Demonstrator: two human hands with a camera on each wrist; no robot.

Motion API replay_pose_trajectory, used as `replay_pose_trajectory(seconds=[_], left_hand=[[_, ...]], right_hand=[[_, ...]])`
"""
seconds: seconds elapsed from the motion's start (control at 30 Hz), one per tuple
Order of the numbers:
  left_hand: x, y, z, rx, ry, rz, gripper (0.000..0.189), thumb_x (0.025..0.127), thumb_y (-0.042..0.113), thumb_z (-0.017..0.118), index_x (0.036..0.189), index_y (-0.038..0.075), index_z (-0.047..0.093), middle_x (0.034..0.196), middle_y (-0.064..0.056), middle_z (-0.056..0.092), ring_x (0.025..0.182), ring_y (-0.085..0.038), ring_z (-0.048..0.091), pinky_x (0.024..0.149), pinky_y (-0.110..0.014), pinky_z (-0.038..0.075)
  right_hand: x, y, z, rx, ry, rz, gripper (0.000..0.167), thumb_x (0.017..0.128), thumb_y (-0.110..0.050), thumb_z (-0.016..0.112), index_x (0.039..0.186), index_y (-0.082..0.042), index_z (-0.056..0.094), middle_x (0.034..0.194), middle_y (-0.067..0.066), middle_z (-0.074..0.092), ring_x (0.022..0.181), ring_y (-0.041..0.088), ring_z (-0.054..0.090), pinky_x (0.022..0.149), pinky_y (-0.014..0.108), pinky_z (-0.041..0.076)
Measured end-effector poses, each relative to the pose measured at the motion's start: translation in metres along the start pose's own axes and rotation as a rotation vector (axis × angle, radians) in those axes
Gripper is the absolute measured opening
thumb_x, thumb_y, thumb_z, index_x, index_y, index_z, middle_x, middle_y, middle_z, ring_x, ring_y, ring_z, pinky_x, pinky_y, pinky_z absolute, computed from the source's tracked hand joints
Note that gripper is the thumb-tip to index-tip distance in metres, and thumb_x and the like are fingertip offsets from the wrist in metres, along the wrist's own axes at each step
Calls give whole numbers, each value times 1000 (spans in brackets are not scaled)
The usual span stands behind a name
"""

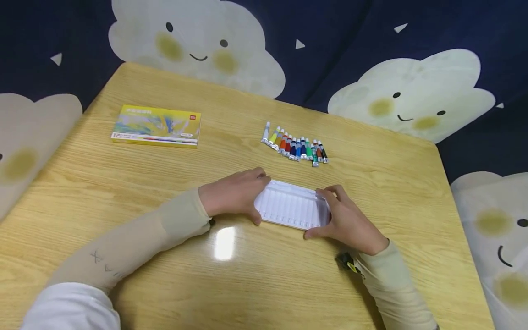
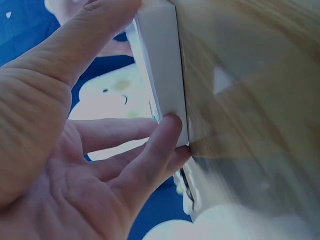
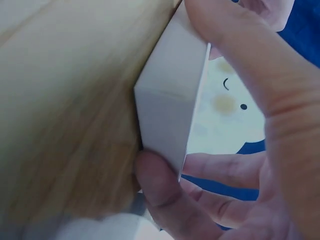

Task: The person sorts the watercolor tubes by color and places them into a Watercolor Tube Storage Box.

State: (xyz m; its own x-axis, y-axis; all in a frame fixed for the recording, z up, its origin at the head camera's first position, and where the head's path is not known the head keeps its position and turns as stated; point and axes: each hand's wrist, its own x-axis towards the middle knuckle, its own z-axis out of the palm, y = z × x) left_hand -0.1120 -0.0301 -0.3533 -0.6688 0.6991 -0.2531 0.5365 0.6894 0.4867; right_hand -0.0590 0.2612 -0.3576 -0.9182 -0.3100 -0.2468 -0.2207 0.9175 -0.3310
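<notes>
A white slotted plastic tray [image 1: 288,204], with a row of narrow grooves, lies in front of the person on the table. At its left end, the left hand [image 1: 237,193] grips it, thumb on the near edge and fingers at the far corner. The right hand [image 1: 345,217] holds the right end in the same way. In the left wrist view, fingertips press the tray's white side wall [image 2: 161,65]. The right wrist view shows a fingertip low on the tray's end wall [image 3: 165,125], close to the tabletop.
Beyond the tray, several small paint tubes [image 1: 294,145] of different colours lie in a row. A yellow paint box [image 1: 156,126] lies at the back left of the wooden table [image 1: 247,284]. Dark blue cloth [image 1: 321,50] with smiling clouds hangs behind the table.
</notes>
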Motion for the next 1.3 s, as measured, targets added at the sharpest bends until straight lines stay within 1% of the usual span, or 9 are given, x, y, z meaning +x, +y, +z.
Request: replay_pose_trajectory(seconds=[0.2,0.3,0.43,0.57,0.73,0.83,0.93,1.13,1.3], left_hand=[[-12,-11,-3,-19,-8,-25,101,72,39,94,153,1,46,151,-15,50,129,-27,57,111,-44,49],[-15,-16,-4,-35,-15,-26,102,73,39,93,154,2,44,152,-15,48,129,-28,57,112,-46,47],[-18,-24,-4,-82,5,0,101,71,38,94,152,4,46,147,-12,51,118,-27,59,107,-44,50],[-21,-32,-3,-133,24,-2,100,69,39,95,151,7,46,141,-7,52,108,-24,60,100,-40,52],[-21,-38,-3,-145,45,34,97,70,41,94,149,8,48,136,-7,52,104,-24,59,97,-40,52],[-21,-41,-5,-144,44,36,96,69,42,95,146,9,49,131,-6,53,101,-24,59,94,-38,52],[-20,-43,-7,-144,38,30,96,69,44,95,145,10,49,129,-5,52,98,-23,58,91,-36,51],[-18,-43,-9,-140,25,28,99,68,46,95,147,9,48,130,-5,52,97,-23,57,90,-36,50],[-18,-46,-7,-122,28,54,98,69,49,94,146,10,48,129,-4,51,96,-22,58,90,-36,51]], right_hand=[[7,-13,5,14,-15,-2,118,61,-64,92,151,-5,45,142,17,46,115,33,60,100,50,53],[10,-18,6,4,-31,-3,118,61,-67,91,150,-5,45,141,16,46,113,32,60,98,49,53],[13,-22,3,-18,-39,-13,117,59,-65,93,147,-3,48,139,16,47,109,31,60,96,48,54],[19,-26,2,-6,-67,-6,114,59,-64,94,144,-5,47,139,16,45,108,31,60,95,48,54],[22,-24,4,31,-55,13,112,59,-60,96,143,-7,44,138,15,44,111,32,58,98,49,52],[24,-20,6,50,-33,-28,113,60,-61,95,143,-5,43,135,16,45,112,32,56,100,49,51],[27,-16,7,62,-30,-50,113,60,-61,95,144,-8,42,135,13,45,112,30,55,99,47,50],[30,-12,7,62,-42,-60,113,59,-61,95,144,-10,42,137,13,44,113,30,55,99,47,50],[30,-12,7,62,-51,-69,115,59,-63,94,146,-9,42,139,12,43,115,28,55,101,45,50]])
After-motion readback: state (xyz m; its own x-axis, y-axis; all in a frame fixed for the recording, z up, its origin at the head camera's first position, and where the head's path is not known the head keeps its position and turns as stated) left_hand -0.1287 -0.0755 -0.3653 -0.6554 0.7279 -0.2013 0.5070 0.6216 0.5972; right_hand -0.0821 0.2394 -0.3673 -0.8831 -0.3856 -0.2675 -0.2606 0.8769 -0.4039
